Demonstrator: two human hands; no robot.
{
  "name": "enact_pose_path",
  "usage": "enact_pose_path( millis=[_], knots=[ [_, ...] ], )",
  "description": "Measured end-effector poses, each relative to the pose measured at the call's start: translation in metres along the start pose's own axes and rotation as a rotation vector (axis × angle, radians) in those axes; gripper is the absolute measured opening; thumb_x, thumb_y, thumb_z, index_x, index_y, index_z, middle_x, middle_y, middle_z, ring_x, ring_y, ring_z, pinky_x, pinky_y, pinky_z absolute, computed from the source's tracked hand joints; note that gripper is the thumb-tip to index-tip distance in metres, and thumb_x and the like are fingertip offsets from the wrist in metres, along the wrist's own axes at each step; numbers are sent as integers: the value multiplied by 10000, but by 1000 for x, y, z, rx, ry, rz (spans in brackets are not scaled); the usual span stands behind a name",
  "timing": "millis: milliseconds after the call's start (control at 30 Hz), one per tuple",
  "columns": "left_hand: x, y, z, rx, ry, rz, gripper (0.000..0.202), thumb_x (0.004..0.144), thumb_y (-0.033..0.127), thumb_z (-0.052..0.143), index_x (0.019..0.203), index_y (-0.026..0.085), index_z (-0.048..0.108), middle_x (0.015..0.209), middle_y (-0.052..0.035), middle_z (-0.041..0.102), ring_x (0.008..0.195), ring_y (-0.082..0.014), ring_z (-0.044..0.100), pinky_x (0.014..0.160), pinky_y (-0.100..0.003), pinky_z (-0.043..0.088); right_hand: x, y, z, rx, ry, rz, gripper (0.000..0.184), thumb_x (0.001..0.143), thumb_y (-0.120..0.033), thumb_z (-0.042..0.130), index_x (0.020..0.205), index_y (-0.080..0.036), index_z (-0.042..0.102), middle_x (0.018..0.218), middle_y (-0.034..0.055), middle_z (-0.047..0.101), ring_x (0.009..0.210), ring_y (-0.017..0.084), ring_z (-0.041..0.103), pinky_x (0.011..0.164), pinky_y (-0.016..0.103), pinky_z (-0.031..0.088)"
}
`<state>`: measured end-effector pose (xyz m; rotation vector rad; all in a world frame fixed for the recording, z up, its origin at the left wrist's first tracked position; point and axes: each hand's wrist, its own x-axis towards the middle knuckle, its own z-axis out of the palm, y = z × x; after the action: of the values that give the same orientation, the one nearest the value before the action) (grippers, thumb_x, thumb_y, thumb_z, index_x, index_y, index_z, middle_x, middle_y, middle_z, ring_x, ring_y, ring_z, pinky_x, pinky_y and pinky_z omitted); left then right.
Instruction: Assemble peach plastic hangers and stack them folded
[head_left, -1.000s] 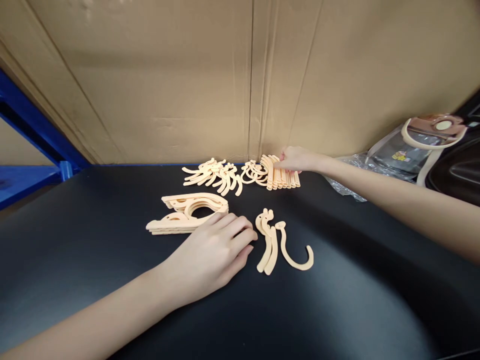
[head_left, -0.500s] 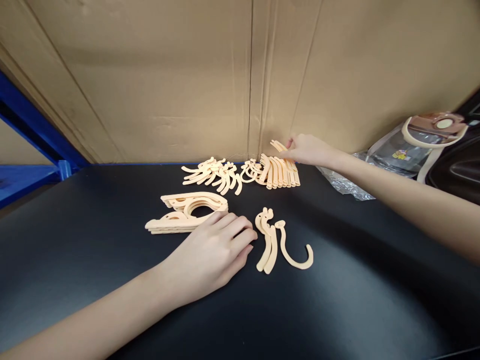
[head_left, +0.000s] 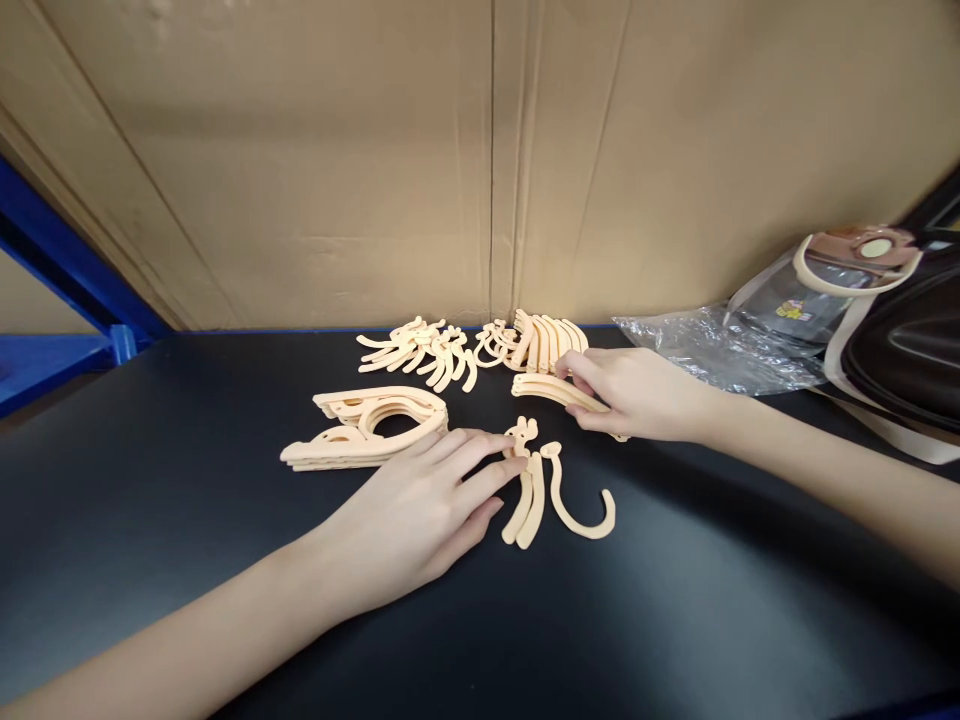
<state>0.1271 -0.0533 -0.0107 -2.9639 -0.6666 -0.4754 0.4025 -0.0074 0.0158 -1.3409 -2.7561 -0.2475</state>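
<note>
My right hand [head_left: 630,395] grips a curved beige hanger arm [head_left: 544,388] between thumb and fingers, just in front of a row of similar hanger arms [head_left: 551,340]. Fingers stretched out, my left hand [head_left: 442,495] reaches onto the upper end of a pair of small curved pieces [head_left: 531,505]; it holds nothing that I can see. Right of that pair lies a beige hook [head_left: 581,520]. Behind my left hand rests a stack of folded hangers [head_left: 334,450], its near right side partly covered by the fingers.
A loose pile of small curved pieces [head_left: 420,350] lies at the back, with several hooks [head_left: 495,342] beside it. Cardboard [head_left: 337,180] walls the far edge. At the right are clear plastic wrap [head_left: 682,340], a bottle [head_left: 810,300] and a dark bag [head_left: 907,340]. Blue shelf frame [head_left: 75,260] stands left.
My right hand has come from the row toward me, carrying a hanger arm away from it. My left hand's fingers have stretched right onto the pair of small pieces.
</note>
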Motion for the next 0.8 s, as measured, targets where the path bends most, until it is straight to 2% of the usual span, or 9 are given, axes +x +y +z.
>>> enact_pose_path(
  millis=[133, 233, 333, 433, 500, 633, 800],
  knots=[
    [1, 0, 0, 4, -5, 18, 325, 973, 164, 452, 1281, 171, 554, 1277, -96, 614, 1159, -261, 573, 921, -414, 493, -1, -2, 5, 41, 4, -89, 165, 905, -337, 509, 979, -189, 501, 825, 47, 643, 686, 187, 571, 619, 280, 379],
    [1, 0, -1, -1, -4, 29, 325, 975, 164, 441, 1277, 181, 560, 1282, -90, 617, 1157, -257, 579, 926, -412, 494, 4, -4, 4, 63, 70, -130, 227, 943, -409, 486, 978, -191, 535, 818, 41, 653, 700, 188, 580, 636, 290, 395],
    [1, 1, -2, -13, 0, 39, 318, 978, 156, 426, 1265, 181, 562, 1283, -88, 616, 1157, -251, 578, 931, -404, 489, 18, -1, 4, -5, 197, -140, 252, 981, -363, 427, 1035, -172, 581, 934, 79, 668, 834, 216, 607, 731, 315, 432],
    [0, 0, -2, -19, 7, 35, 307, 975, 155, 428, 1250, 182, 565, 1266, -90, 618, 1128, -247, 588, 919, -396, 490, 38, 7, 7, -80, 253, -158, 296, 984, -294, 408, 1158, -144, 594, 1084, 126, 633, 976, 250, 590, 836, 349, 442],
    [0, -1, 0, -22, 17, 36, 302, 970, 157, 432, 1237, 184, 569, 1250, -94, 619, 1109, -243, 592, 910, -387, 493, 51, 12, 10, -83, 239, -196, 324, 975, -308, 440, 1210, -154, 600, 1138, 137, 611, 1000, 257, 579, 854, 361, 442],
    [-1, -2, 2, -19, 20, 39, 301, 959, 158, 442, 1230, 180, 570, 1229, -103, 617, 1108, -248, 584, 899, -384, 498, 68, 14, 17, -117, 199, -251, 275, 947, -295, 500, 1134, -168, 656, 1124, 131, 611, 984, 258, 570, 845, 370, 418],
    [-1, -1, -1, -29, -10, 25, 291, 954, 144, 459, 1218, 172, 578, 1230, -100, 614, 1117, -247, 579, 923, -390, 495, 71, 11, 17, -173, 208, -288, 261, 975, -216, 428, 1042, -125, 663, 1037, 133, 639, 940, 253, 555, 828, 372, 370]
  ],
)
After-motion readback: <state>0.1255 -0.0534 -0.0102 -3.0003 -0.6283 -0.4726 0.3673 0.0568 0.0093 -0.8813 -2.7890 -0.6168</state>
